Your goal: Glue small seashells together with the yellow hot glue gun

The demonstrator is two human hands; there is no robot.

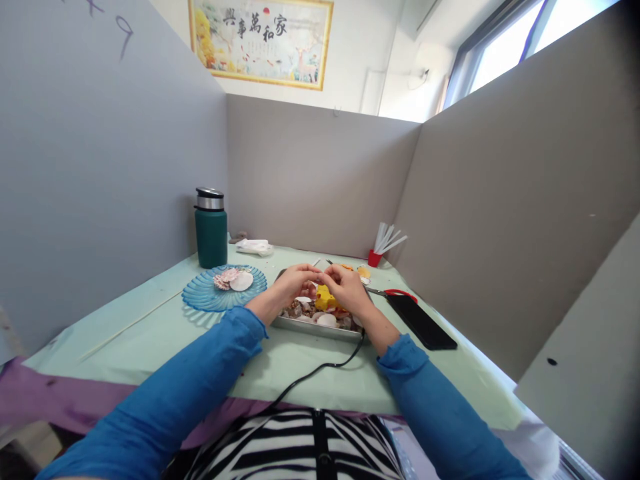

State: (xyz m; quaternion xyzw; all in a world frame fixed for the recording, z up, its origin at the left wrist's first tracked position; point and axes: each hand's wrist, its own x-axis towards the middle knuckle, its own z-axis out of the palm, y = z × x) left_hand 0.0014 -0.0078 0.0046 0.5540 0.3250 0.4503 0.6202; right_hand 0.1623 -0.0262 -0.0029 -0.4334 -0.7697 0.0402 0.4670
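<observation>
Above a metal tray (317,328) my left hand (299,281) and my right hand (346,288) meet at the fingertips. Both are closed in a pinch, and whatever sits between the fingers is too small or hidden to name. Below them, the tray holds brown shells or stones (306,309), pale shells (327,321) and a yellow piece (326,299) that looks like a starfish. My wrists and hands cover part of the tray. A black cable (320,367) runs from its front right corner toward my body.
At left are a blue glass plate (200,293) with shells (241,281) and a green bottle (211,237). To the right lie red-handled scissors (400,293) and a black phone (423,323). White sticks (386,238) stand in a red cup (375,258). Grey partitions (320,173) enclose the table.
</observation>
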